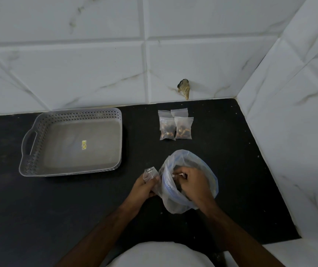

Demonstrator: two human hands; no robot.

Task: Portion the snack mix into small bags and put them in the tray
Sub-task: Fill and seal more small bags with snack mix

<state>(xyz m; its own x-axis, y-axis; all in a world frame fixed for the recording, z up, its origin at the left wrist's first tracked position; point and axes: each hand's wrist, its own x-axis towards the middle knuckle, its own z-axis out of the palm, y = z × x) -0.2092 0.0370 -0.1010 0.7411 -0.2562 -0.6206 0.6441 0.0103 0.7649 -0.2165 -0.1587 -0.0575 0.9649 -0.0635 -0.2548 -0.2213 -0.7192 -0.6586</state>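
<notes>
Clear small bag [150, 173] pinched in left hand [144, 186] beside big snack bag [190, 182], ready for filling; right hand [192, 185] reaching inside, grip hidden. Filled bags [175, 126] on worktop [221, 151]; tray [73, 141] bare.

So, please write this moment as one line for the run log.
left hand: holds small empty bag | right hand: inside large snack bag | filled bags: on counter | tray: no bags

Tabletop [58, 199]: black with pale specks. Wall tiles [77, 64]: white, grey marble veining. Tray [73, 141]: grey, walls perforated in a dotted pattern, small yellow sticker [84, 145] on its floor. Small bags [175, 125]: clear, brown contents. Large bag [189, 182]: translucent, blue rim stripe.
</notes>
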